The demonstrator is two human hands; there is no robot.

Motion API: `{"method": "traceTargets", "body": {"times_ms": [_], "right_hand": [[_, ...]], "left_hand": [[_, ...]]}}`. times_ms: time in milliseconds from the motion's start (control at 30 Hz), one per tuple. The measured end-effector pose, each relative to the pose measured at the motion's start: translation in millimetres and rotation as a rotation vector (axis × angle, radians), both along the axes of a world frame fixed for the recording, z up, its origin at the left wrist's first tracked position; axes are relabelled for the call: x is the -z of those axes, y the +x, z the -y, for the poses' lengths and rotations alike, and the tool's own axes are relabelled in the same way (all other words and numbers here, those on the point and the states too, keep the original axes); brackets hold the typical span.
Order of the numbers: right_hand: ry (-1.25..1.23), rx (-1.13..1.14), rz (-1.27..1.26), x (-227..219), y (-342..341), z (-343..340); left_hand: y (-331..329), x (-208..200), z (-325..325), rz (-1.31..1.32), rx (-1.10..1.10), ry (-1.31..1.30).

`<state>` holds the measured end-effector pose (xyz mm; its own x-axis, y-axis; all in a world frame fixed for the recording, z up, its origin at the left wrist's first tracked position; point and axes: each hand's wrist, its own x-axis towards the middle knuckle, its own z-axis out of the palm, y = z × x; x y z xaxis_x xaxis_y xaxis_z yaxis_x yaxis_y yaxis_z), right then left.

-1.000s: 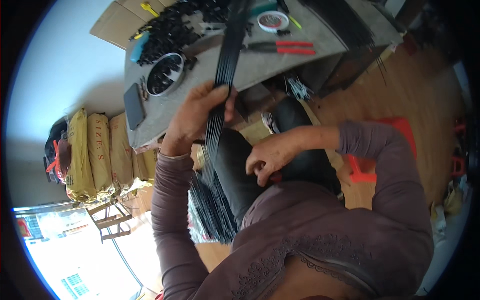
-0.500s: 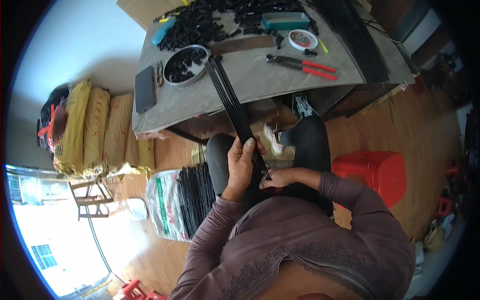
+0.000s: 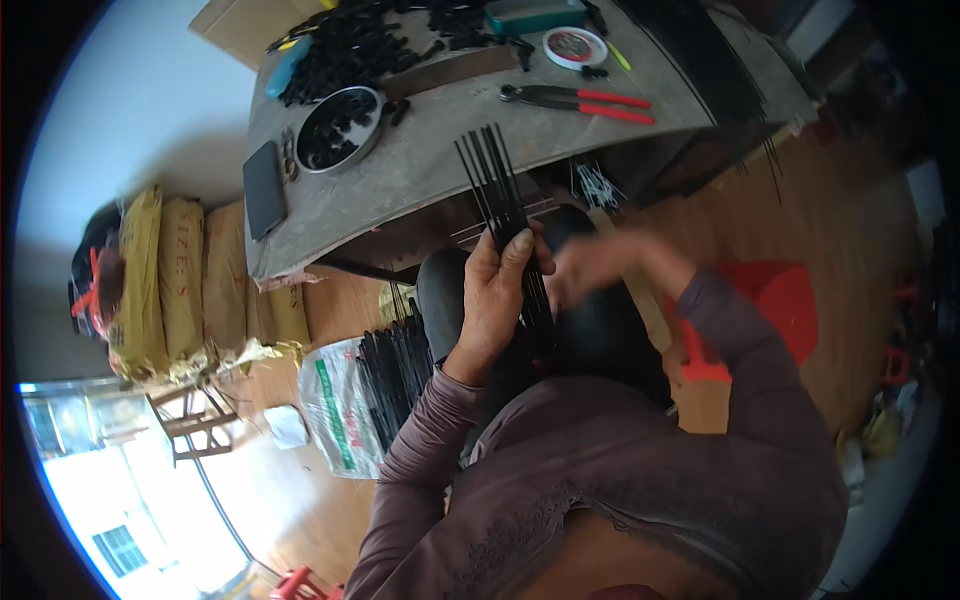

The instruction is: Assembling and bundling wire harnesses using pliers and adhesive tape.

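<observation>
Thin black rods (image 3: 507, 208) are clasped in the left hand (image 3: 493, 300), over the lap (image 3: 602, 345). Beside them the right hand (image 3: 600, 268) is blurred; its grasp cannot be told. Farther, red-handled pliers (image 3: 600, 97) lie on the grey table (image 3: 425, 150).

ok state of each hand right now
Left hand: closed around a bundle of thin black rods.
Right hand: blurred, cannot tell if open or closed.
</observation>
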<state>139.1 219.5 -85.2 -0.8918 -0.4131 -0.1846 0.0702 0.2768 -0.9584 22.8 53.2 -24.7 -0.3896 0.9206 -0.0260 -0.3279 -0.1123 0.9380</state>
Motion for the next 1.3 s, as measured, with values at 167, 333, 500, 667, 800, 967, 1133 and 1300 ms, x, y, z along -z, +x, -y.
{"method": "traceTargets", "body": {"times_ms": [167,333,500,667,800,967,1133,1300], "right_hand": [[-0.326,0.529,-0.512,-143.7,-37.6,-33.2],[-0.545,0.362,-0.702,-183.4,-47.9,20.0],[-0.548,0.647,-0.536,-161.5,-22.0,11.1],[0.471,0.714,-0.302,-109.0,-16.9,4.8],[0.643,0.661,-0.374,-108.4,-15.5,4.5],[0.434,0.675,-0.147,-108.1,-11.3,-6.0],[0.397,0.709,-0.204,-107.9,-9.1,-1.7],[0.534,0.682,-0.243,-110.2,-9.4,-4.2]], "left_hand": [[12.9,-1.5,-11.7,0.098,0.056,-0.052],[-14.1,75.0,-1.7,0.094,0.026,0.058],[-7.5,15.5,0.3,0.377,0.052,-0.022],[-1.1,-1.4,1.2,0.386,0.004,-0.072],[3.2,-4.6,0.1,0.399,0.008,-0.076],[1.3,1.7,3.5,0.415,0.022,-0.064],[4.3,-3.7,3.9,0.385,-0.001,-0.079],[3.0,0.2,2.5,0.377,0.017,-0.059]]}}
